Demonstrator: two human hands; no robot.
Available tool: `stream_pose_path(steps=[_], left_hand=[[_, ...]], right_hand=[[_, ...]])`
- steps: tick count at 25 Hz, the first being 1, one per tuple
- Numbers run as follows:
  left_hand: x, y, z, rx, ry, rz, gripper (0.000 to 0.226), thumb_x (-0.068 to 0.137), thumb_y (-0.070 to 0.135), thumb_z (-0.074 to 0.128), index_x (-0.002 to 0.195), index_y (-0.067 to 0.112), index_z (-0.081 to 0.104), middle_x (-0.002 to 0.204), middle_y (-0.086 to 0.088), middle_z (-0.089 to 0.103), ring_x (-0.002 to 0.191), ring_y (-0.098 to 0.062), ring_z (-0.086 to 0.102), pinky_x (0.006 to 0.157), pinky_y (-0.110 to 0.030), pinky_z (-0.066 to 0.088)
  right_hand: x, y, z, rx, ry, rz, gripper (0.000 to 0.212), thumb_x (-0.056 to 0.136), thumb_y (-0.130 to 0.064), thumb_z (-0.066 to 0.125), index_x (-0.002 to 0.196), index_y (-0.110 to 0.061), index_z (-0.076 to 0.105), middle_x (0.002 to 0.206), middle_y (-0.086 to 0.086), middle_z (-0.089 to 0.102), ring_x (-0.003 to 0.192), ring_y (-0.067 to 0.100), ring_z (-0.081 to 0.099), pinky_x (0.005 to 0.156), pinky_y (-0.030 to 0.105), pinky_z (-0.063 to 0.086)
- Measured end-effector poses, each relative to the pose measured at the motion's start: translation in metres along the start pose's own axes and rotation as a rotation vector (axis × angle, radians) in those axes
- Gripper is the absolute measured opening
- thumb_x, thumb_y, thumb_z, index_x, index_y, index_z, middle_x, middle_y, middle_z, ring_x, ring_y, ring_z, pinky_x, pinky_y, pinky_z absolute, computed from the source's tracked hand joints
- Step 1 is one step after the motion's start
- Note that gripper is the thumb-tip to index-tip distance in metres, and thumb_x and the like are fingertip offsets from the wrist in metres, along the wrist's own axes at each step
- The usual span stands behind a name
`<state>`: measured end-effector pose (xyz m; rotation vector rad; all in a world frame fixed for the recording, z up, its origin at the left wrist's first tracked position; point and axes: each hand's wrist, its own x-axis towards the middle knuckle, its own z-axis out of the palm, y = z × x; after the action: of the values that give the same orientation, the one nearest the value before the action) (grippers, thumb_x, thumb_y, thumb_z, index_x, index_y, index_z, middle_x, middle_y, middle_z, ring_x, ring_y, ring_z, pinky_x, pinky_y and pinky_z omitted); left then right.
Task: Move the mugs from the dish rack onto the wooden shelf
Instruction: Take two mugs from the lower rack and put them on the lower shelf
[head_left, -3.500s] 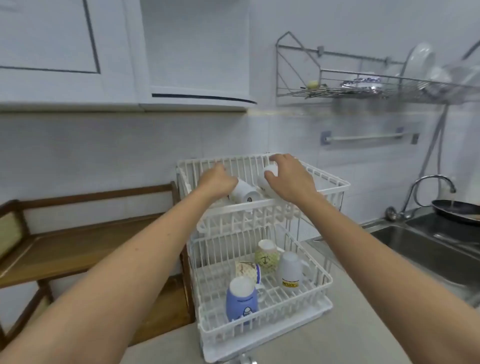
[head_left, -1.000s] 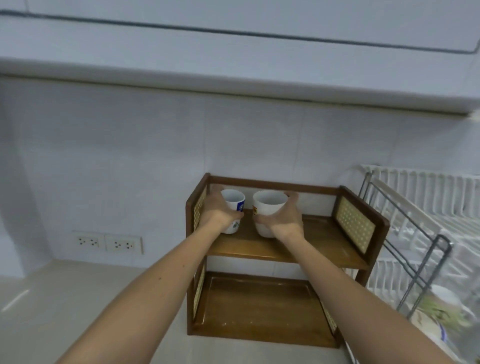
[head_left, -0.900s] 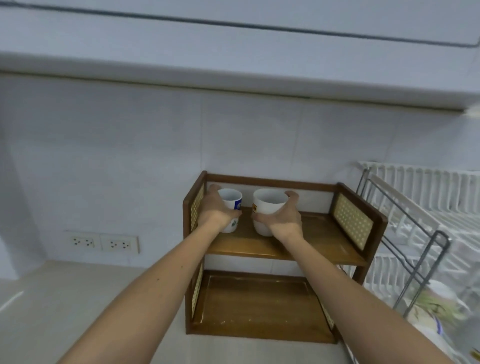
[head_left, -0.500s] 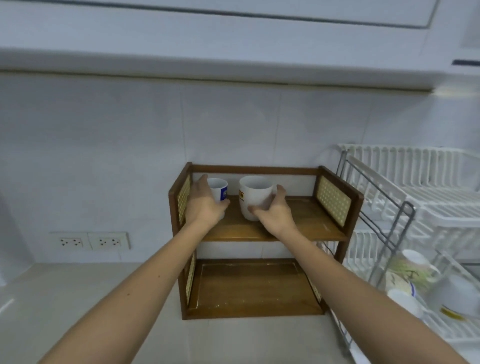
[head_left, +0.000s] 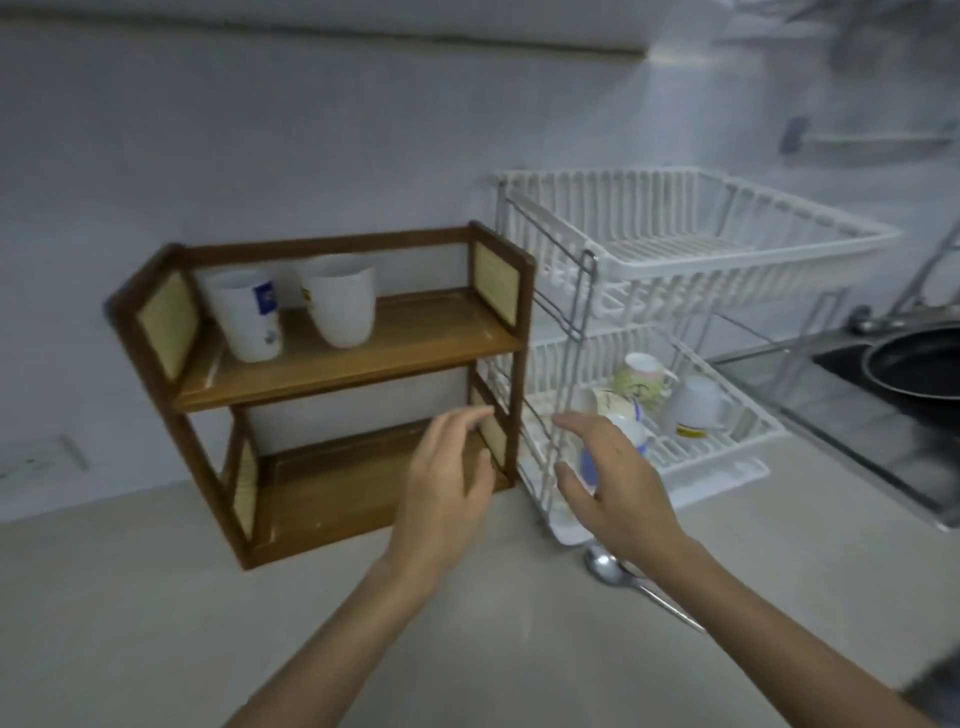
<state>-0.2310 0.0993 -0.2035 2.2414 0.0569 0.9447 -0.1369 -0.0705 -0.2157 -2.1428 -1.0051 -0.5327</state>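
Two white mugs stand upright on the top board of the wooden shelf (head_left: 395, 343): one with a blue label (head_left: 247, 314) at the left, a plain one (head_left: 340, 301) beside it. The white dish rack (head_left: 727, 254) stands right of the shelf; its upper tier holds nothing. In the lower tier lie a floral mug (head_left: 641, 376), a white mug (head_left: 693, 408), a cream mug (head_left: 613, 402) and a blue mug (head_left: 631, 441), partly hidden behind my right hand. My left hand (head_left: 447, 483) hovers open before the shelf's lower board. My right hand (head_left: 610, 480) hovers open in front of the rack's lower tier.
A metal spoon (head_left: 631, 579) lies on the beige counter just below the rack. A sink with a dark pan (head_left: 919, 361) sits at the far right, a faucet behind it. Wall sockets (head_left: 36, 457) are at the far left.
Both hands have let go of the two mugs, which now stand on the shelf's top board. The hands dropped and shifted right toward the rack's lower tier; my view swung right.
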Motion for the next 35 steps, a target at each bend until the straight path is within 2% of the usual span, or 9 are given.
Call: stream_pose_path(steps=[2, 4, 9, 15, 20, 24, 30, 33, 35], left_hand=[[-0.013, 0.017, 0.041, -0.049, -0.173, 0.030, 0.043, 0.088, 0.007, 0.057, 0.129, 0.020, 0.052, 0.125, 0.007, 0.054, 0.118, 0.000, 0.049, 0.100, -0.008, 0.035], [-0.015, 0.029, 0.080, 0.003, -0.357, 0.066, 0.052, 0.089, 0.013, 0.054, 0.139, 0.018, 0.042, 0.142, 0.002, 0.045, 0.132, -0.008, 0.040, 0.109, -0.013, 0.026], [0.015, 0.044, 0.167, 0.344, -0.564, 0.129, 0.067, 0.090, 0.017, 0.048, 0.150, 0.022, 0.020, 0.160, -0.004, 0.014, 0.148, -0.022, 0.009, 0.119, -0.035, 0.008], [0.079, 0.043, 0.236, 1.083, -0.807, 0.354, 0.064, 0.093, 0.017, 0.051, 0.148, 0.018, 0.020, 0.160, -0.014, 0.010, 0.147, -0.032, 0.006, 0.117, -0.052, 0.003], [0.102, 0.034, 0.268, 1.556, -1.102, 0.514, 0.080, 0.090, 0.027, 0.059, 0.150, 0.026, 0.007, 0.157, -0.014, 0.012, 0.143, -0.034, 0.015, 0.116, -0.057, 0.002], [0.103, 0.032, 0.278, 1.652, -1.125, 0.643, 0.081, 0.086, 0.022, 0.064, 0.148, 0.024, 0.013, 0.151, -0.017, 0.025, 0.135, -0.036, 0.030, 0.116, -0.057, 0.010], [0.106, 0.031, 0.277, 1.621, -1.093, 0.627, 0.069, 0.087, 0.014, 0.061, 0.144, 0.021, 0.021, 0.140, -0.019, 0.036, 0.128, -0.035, 0.038, 0.115, -0.057, 0.011], [0.110, 0.033, 0.263, 1.610, -1.016, 0.599, 0.072, 0.087, 0.012, 0.060, 0.145, 0.022, 0.019, 0.137, -0.020, 0.038, 0.126, -0.037, 0.038, 0.114, -0.058, 0.011], [0.117, 0.037, 0.249, 1.551, -0.937, 0.542, 0.070, 0.087, 0.010, 0.059, 0.144, 0.021, 0.020, 0.137, -0.022, 0.037, 0.125, -0.037, 0.038, 0.114, -0.057, 0.013]], right_hand=[[-0.018, 0.038, -0.017, -0.165, -0.033, 0.021, 0.046, 0.077, -0.012, 0.067, 0.122, -0.010, 0.057, 0.124, 0.009, 0.062, 0.114, 0.027, 0.057, 0.084, 0.038, 0.052], [-0.023, 0.081, -0.027, -0.372, -0.105, 0.072, 0.052, 0.076, -0.014, 0.072, 0.125, -0.004, 0.057, 0.132, 0.018, 0.056, 0.120, 0.036, 0.054, 0.092, 0.050, 0.048], [-0.009, 0.183, -0.040, -0.690, -0.349, 0.244, 0.064, 0.094, -0.044, 0.045, 0.149, -0.020, 0.023, 0.160, 0.005, 0.014, 0.147, 0.025, 0.011, 0.114, 0.053, 0.016], [0.049, 0.267, -0.050, -0.827, -0.564, 0.115, 0.063, 0.094, -0.037, 0.044, 0.149, -0.020, 0.017, 0.161, 0.005, 0.008, 0.147, 0.024, 0.006, 0.116, 0.054, 0.012], [0.083, 0.308, -0.045, -1.144, -0.805, -0.235, 0.070, 0.085, -0.033, 0.061, 0.145, -0.024, 0.026, 0.157, 0.007, 0.017, 0.146, 0.029, 0.008, 0.113, 0.060, 0.005], [0.096, 0.320, -0.032, -1.328, -0.891, -0.445, 0.070, 0.087, -0.034, 0.063, 0.145, -0.025, 0.026, 0.153, 0.007, 0.026, 0.143, 0.034, 0.013, 0.112, 0.063, 0.008], [0.092, 0.332, -0.013, -1.474, -0.805, -0.594, 0.069, 0.088, -0.032, 0.064, 0.143, -0.018, 0.026, 0.147, 0.012, 0.033, 0.135, 0.038, 0.029, 0.108, 0.063, 0.021], [0.097, 0.334, -0.016, -1.455, -0.766, -0.553, 0.069, 0.086, -0.033, 0.064, 0.142, -0.018, 0.026, 0.144, 0.013, 0.036, 0.131, 0.038, 0.033, 0.108, 0.062, 0.021], [0.101, 0.327, -0.028, -1.381, -0.734, -0.395, 0.067, 0.084, -0.034, 0.064, 0.139, -0.021, 0.029, 0.141, 0.010, 0.040, 0.129, 0.037, 0.036, 0.107, 0.061, 0.022]])
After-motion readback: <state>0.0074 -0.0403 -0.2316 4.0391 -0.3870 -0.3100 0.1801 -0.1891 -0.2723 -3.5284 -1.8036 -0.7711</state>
